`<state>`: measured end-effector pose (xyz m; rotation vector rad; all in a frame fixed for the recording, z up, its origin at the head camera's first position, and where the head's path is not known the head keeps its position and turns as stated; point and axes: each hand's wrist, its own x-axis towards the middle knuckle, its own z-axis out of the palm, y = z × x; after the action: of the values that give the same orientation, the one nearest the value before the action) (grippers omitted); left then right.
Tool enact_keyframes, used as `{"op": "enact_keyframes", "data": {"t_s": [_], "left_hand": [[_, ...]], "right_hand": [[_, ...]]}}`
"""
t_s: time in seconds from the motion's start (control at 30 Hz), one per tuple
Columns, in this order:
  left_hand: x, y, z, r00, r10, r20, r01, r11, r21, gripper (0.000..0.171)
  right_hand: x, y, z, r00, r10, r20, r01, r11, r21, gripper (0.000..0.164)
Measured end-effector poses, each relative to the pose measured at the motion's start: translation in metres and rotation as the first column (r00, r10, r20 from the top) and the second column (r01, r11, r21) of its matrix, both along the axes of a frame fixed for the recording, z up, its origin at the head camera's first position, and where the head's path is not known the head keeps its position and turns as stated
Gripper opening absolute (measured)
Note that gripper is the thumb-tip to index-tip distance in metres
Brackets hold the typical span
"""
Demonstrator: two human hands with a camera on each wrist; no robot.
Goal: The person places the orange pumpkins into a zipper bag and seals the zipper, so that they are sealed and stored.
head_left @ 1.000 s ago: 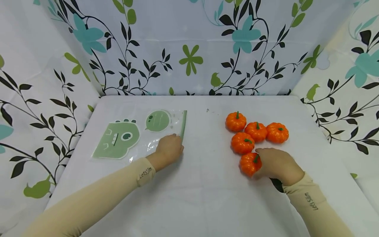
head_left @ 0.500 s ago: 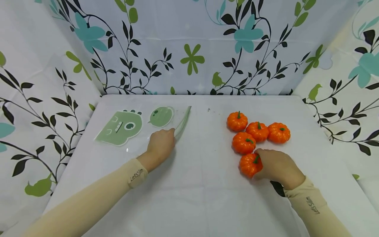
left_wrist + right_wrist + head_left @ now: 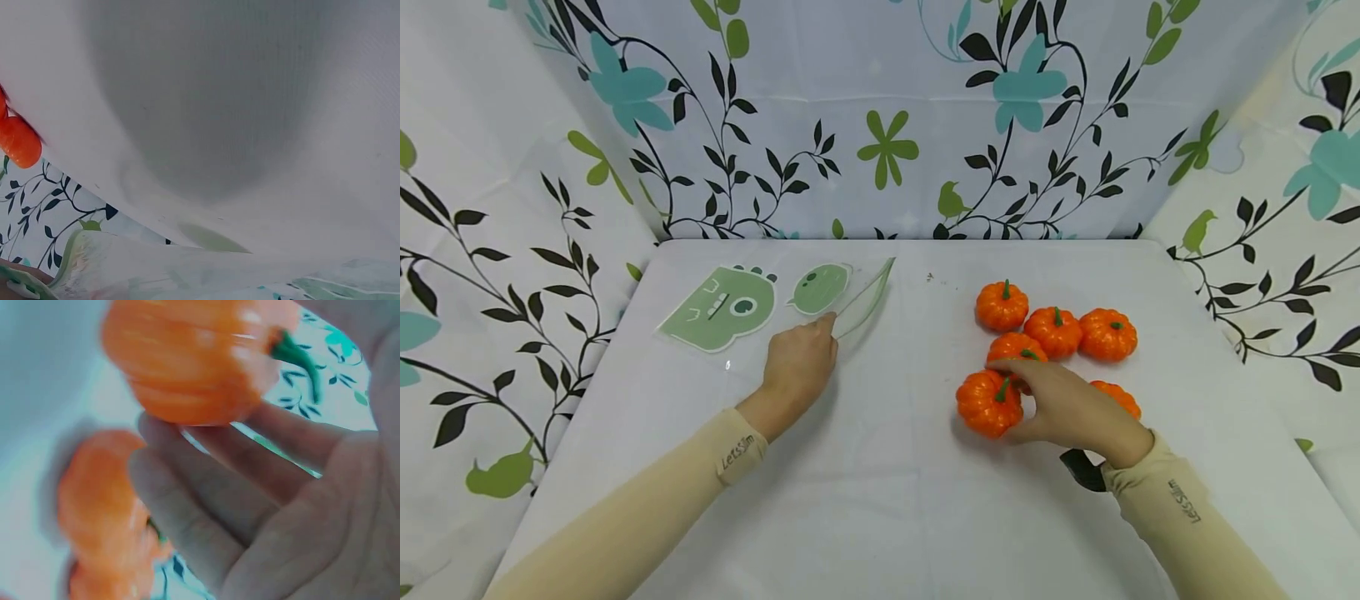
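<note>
My left hand (image 3: pixel 799 358) pinches the near end of the mouth of a clear zip bag (image 3: pixel 718 312) printed with a green dinosaur and a speech bubble. The bag's green-edged mouth (image 3: pixel 886 279) gapes toward the right. In the left wrist view, the bag's green edge (image 3: pixel 70 253) shows near the fingers at lower left. My right hand (image 3: pixel 1071 408) holds a small orange pumpkin (image 3: pixel 988 404) with a green stem between thumb and fingers. The right wrist view shows this pumpkin (image 3: pixel 187 362) raised off the table at the fingertips.
Behind the right hand, several more pumpkins (image 3: pixel 1052 333) cluster on the white table (image 3: pixel 895 500). Another pumpkin (image 3: pixel 1116 398) sits partly hidden by that hand. A leaf-patterned cloth (image 3: pixel 820 83) hangs behind the table and along its sides.
The left hand has moved slightly left and lifted the bag's edge, spreading its mouth. My right hand has picked up the nearest pumpkin and moved it left, uncovering another behind it.
</note>
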<state>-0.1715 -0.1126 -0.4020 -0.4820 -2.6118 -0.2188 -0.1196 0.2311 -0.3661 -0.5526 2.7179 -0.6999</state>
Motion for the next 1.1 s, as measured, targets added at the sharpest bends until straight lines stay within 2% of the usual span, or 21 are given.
{"op": "enact_keyframes", "data": {"t_s": [0.07, 0.17, 0.27, 0.4, 0.53, 0.7, 0.87, 0.93, 1.1], "left_hand": [[0.002, 0.001, 0.0, 1.0, -0.001, -0.002, 0.001, 1.0, 0.01, 0.025], [0.005, 0.003, -0.001, 1.0, 0.005, -0.01, -0.005, 1.0, 0.02, 0.025], [0.01, 0.006, -0.001, 1.0, 0.009, -0.006, -0.008, 0.999, 0.031, 0.023], [0.014, 0.01, -0.001, 1.0, 0.018, 0.02, -0.019, 0.999, 0.047, 0.023], [0.017, 0.013, 0.001, 0.998, 0.022, 0.057, -0.025, 0.998, 0.052, 0.025], [0.019, 0.014, 0.003, 0.997, 0.016, 0.074, -0.022, 0.997, 0.075, 0.025], [0.02, 0.013, 0.003, 0.998, 0.013, 0.068, -0.019, 0.995, 0.094, 0.026], [0.02, 0.012, 0.003, 0.998, 0.008, 0.068, -0.015, 0.995, 0.099, 0.027], [0.021, 0.013, 0.001, 0.999, -0.008, 0.043, 0.003, 0.994, 0.106, 0.027]], "right_hand": [[-0.006, -0.008, -0.001, 1.0, 0.009, 0.015, -0.008, 0.995, -0.102, 0.088], [-0.018, -0.024, 0.0, 0.998, -0.008, 0.06, 0.022, 0.974, -0.225, 0.091], [-0.03, -0.044, 0.0, 0.992, -0.049, 0.113, 0.085, 0.938, -0.336, 0.093], [-0.045, -0.072, -0.006, 0.98, -0.117, 0.164, 0.177, 0.886, -0.429, 0.091], [-0.054, -0.094, -0.016, 0.964, -0.167, 0.208, 0.246, 0.854, -0.458, 0.092], [-0.061, -0.111, -0.024, 0.956, -0.194, 0.218, 0.277, 0.839, -0.468, 0.096], [-0.064, -0.119, -0.029, 0.951, -0.192, 0.243, 0.292, 0.818, -0.496, 0.087], [-0.065, -0.12, -0.03, 0.951, -0.183, 0.25, 0.288, 0.819, -0.497, 0.083], [-0.065, -0.124, -0.03, 0.958, -0.155, 0.24, 0.253, 0.851, -0.46, 0.08]]}}
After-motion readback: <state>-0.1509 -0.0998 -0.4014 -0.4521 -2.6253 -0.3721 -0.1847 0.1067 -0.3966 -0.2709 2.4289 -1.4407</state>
